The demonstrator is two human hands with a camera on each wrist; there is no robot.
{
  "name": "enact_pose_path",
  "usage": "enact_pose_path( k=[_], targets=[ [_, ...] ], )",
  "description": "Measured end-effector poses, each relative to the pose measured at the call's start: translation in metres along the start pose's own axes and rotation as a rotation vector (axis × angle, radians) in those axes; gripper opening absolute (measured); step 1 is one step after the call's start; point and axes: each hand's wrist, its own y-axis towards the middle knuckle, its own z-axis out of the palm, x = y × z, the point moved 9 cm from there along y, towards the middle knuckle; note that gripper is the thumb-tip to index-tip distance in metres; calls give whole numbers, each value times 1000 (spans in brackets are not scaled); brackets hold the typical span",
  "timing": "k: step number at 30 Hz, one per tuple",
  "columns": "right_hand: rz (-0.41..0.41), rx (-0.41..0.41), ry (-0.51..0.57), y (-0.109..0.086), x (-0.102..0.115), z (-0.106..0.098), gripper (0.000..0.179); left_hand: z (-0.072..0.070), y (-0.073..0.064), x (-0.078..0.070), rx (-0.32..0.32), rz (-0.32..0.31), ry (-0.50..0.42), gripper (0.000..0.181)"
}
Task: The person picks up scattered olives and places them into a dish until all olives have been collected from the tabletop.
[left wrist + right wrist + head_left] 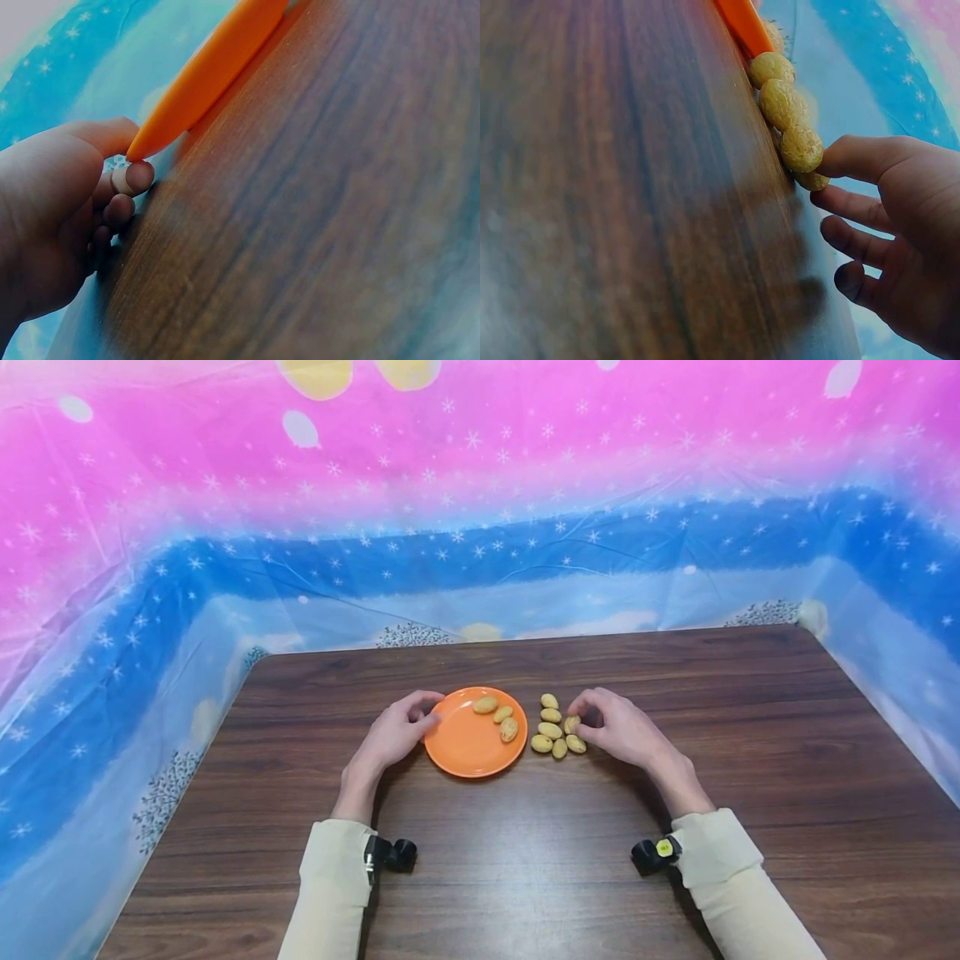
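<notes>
Cream sleeves (330, 885) enter from the near edge of the dark wooden table (525, 877), each with a small black camera unit at the wrist. Left hand (390, 737) rests on the tabletop with its fingers curled at the left rim of the orange plate (468, 747); in the left wrist view the thumb lies over the rim and a fingertip (133, 178) sits under it, so the hand grips the plate edge. Plate carries three pale yellow peanut shells (501, 714), lying toward its far right side. Right hand (622, 727) sits just right of the plate, fingers bent, with thumb and forefinger pinching one peanut (572, 724) at the right edge of a loose cluster. Remaining cluster of peanuts (550, 731) lies on the bare wood between plate and right hand, just beside the plate, not touching it as far as the head view shows. In the right wrist view the thumb tip touches the peanut; the other fingers (851, 206) hang curled and free above the table. Beyond the table edge a plastic backdrop (480, 485) rises, blue with white snowflakes low down, pink higher up.
</notes>
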Motion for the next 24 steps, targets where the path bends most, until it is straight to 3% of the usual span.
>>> enact_pose_path(
  k=[24],
  targets=[
    [5,-10,17,-2,2,-1,24,0,0,1,-5,9,-1,36]
  ],
)
